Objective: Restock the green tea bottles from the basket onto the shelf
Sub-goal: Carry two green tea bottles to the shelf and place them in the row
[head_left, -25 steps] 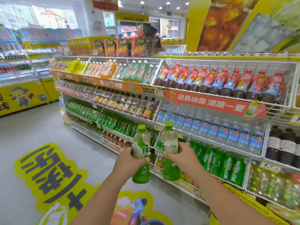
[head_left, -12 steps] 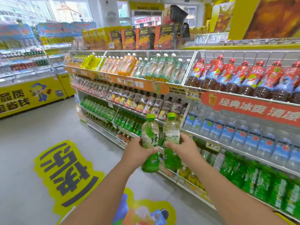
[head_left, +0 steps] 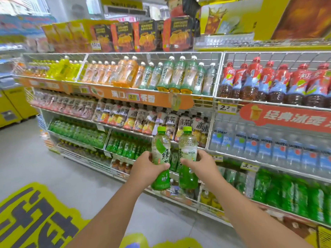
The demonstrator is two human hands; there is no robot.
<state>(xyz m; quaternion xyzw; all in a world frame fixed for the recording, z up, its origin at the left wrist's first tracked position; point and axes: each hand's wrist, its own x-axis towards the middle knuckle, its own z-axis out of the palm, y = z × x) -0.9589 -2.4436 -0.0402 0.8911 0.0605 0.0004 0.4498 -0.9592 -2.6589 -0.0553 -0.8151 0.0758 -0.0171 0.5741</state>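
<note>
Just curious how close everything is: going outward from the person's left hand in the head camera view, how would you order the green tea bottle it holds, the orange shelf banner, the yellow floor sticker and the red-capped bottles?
From the left hand:
1. Green tea bottle, gripped in it.
2. Orange shelf banner, above on the shelf edge.
3. Yellow floor sticker, lower left.
4. Red-capped bottles, top shelf, far right.

arms: two, bare to frame edge | hands (head_left: pixel 148 167): bare, ungloved | sleeves: not visible
</note>
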